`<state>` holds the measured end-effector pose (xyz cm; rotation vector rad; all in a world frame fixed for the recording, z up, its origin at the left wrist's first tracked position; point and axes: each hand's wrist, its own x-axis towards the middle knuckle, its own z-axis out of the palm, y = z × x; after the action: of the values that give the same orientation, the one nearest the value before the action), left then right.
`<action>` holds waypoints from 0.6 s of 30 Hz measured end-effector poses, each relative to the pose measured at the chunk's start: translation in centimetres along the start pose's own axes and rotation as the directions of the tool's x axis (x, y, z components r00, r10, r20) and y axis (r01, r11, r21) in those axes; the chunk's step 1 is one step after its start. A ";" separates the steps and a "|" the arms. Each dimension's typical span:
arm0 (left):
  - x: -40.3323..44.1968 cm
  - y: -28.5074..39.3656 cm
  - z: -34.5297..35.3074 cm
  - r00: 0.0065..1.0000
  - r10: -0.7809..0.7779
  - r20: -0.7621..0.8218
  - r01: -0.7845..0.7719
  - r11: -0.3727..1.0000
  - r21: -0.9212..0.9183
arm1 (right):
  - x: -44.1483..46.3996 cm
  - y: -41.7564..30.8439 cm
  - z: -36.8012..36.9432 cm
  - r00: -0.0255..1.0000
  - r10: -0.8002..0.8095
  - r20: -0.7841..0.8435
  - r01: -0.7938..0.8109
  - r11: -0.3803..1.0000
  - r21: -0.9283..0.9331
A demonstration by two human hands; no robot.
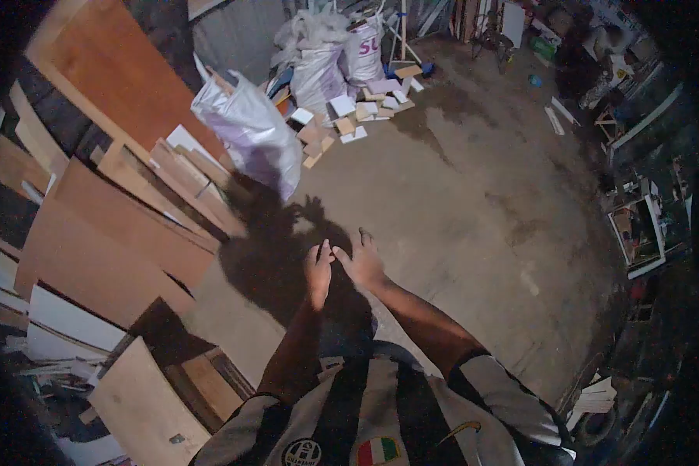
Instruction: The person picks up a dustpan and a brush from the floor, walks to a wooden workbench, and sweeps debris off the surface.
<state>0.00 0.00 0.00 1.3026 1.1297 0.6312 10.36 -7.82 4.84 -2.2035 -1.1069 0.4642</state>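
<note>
Currently, two hands, the left hand [318, 272] and right hand [365, 264], are hovering close together above the floor [443, 210]. The right is spreading wide, its thumb pointing leftward; the left is showing a narrower shape, and whether it is gripping anything one cannot tell. Three white sacks [255, 144] are standing beyond. The closest is sitting ahead and left of both hands, apart from them, its long axis slanting from mouth at upper left to base at lower right, while two are standing farther back beside jumbled wood blocks [343, 106].
</note>
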 end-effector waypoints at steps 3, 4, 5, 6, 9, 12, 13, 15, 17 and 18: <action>0.8 2.6 10.5 0.991 -0.119 0.058 0.127 0.980 -0.155 | 3.5 6.3 -7.1 0.999 0.044 -0.009 -0.045 0.997 -0.070; 3.9 3.9 12.7 0.992 -0.104 0.074 0.116 0.975 -0.191 | 7.1 7.4 -8.1 0.999 0.027 -0.041 -0.031 0.993 -0.111; 7.9 5.3 12.1 0.995 -0.075 0.070 0.086 0.979 -0.183 | 10.9 6.7 -7.1 0.997 0.006 -0.077 -0.014 0.995 -0.102; 9.2 4.1 10.1 0.994 -0.087 0.059 0.094 0.987 -0.132 | 11.1 5.8 -5.3 0.997 0.027 -0.066 -0.031 0.998 -0.053; 16.1 3.8 15.4 0.987 -0.073 0.140 0.099 0.977 -0.186 | 17.2 8.1 -8.1 0.994 0.088 -0.063 -0.091 0.995 -0.045; 21.8 2.7 20.3 0.992 -0.009 0.122 0.030 0.985 -0.168 | 22.7 10.7 -9.3 0.990 0.040 -0.133 -0.051 0.995 -0.083; 24.6 -0.5 22.0 0.917 0.400 -0.012 -0.374 0.869 0.324 | 24.3 10.5 -10.4 0.988 0.112 -0.109 -0.116 0.993 -0.026; 28.7 1.2 25.6 0.645 0.760 0.080 -0.556 0.396 0.731 | 28.7 11.6 -12.8 0.980 0.173 -0.103 -0.171 0.985 0.025; 29.9 6.6 28.0 0.890 0.428 0.156 -0.450 0.879 0.159 | 32.0 14.0 -14.0 0.983 0.101 -0.154 -0.117 0.988 -0.098; 31.3 7.9 29.5 0.927 0.302 0.222 -0.301 0.953 -0.038 | 33.5 14.6 -15.1 0.981 0.112 -0.159 -0.128 0.987 -0.094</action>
<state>39.95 16.99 -4.79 1.5196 0.7473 0.6885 47.02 7.05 5.31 -2.3624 -0.9395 0.2876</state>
